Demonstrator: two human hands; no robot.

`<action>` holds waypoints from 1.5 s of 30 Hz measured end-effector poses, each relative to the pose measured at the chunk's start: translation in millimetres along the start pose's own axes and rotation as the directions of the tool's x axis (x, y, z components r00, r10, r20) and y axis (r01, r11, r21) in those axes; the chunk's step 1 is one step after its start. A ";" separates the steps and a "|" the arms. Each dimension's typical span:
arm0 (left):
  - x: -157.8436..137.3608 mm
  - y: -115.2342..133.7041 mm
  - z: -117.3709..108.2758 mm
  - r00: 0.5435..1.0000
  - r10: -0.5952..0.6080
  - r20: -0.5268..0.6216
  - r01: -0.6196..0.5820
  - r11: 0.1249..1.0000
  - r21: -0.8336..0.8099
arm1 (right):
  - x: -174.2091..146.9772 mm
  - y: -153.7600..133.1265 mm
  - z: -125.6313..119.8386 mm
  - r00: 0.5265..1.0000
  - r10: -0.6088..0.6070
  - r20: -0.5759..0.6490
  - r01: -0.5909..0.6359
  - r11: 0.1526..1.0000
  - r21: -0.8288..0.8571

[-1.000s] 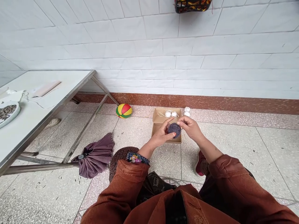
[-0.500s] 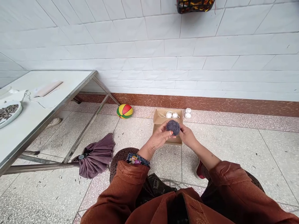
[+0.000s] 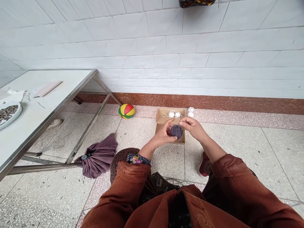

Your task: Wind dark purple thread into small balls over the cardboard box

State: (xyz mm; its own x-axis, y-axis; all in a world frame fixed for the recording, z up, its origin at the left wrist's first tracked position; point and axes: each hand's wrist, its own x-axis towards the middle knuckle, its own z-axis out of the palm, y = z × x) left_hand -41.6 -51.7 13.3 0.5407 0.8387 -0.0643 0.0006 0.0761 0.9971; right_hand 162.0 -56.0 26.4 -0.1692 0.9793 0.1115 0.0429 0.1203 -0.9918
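Observation:
A ball of dark purple-grey yarn rests in my left hand, whose thumb and fingers curl round it. Just above and to the right of the ball, my right hand pinches thumb and forefinger together on what looks like a thin strand of that yarn. Below both hands an open cardboard box stands on the floor, partly covered by them. Two white yarn balls with loose strands lie at its far side. Two more white balls sit on the floor right of the box.
A red, yellow and green ball lies near the wall. To the left stands a metal-framed table bearing a dish and a pinkish packet. A folded purple umbrella leans by its lower bar. A dark patterned object hangs above.
My right hand has lifted off the yarn ball, moving up and right with its fingers pinched. The ball has turned slightly in my left hand, which stays around it.

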 end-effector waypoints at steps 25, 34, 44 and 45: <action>6.0 -10.2 0.6 0.995 -0.010 -0.096 0.017 0.997 0.069 | -3.3 -1.1 -5.2 0.988 -0.146 -0.044 0.128 0.953 -0.276; 2.2 -1.1 4.9 1.000 0.015 0.002 -0.013 0.954 -0.300 | -3.5 32.3 11.2 0.995 0.092 -0.024 -0.095 0.961 -0.261; 6.0 0.7 -6.0 0.949 0.016 -0.314 -0.010 1.000 0.022 | -19.5 11.7 21.8 0.969 -0.045 0.243 0.119 0.946 -0.300; 5.7 -0.7 -6.1 0.951 0.033 -0.307 -0.011 0.997 0.073 | -18.2 7.0 18.9 0.971 -0.070 0.228 0.135 0.949 -0.285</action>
State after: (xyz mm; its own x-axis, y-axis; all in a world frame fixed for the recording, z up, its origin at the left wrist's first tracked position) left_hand -43.7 -43.7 12.0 0.2563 0.9657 -0.0411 0.0565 0.0274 0.9980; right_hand 146.8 -76.1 16.2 -0.3922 0.9053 0.1633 0.2982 0.2930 -0.9084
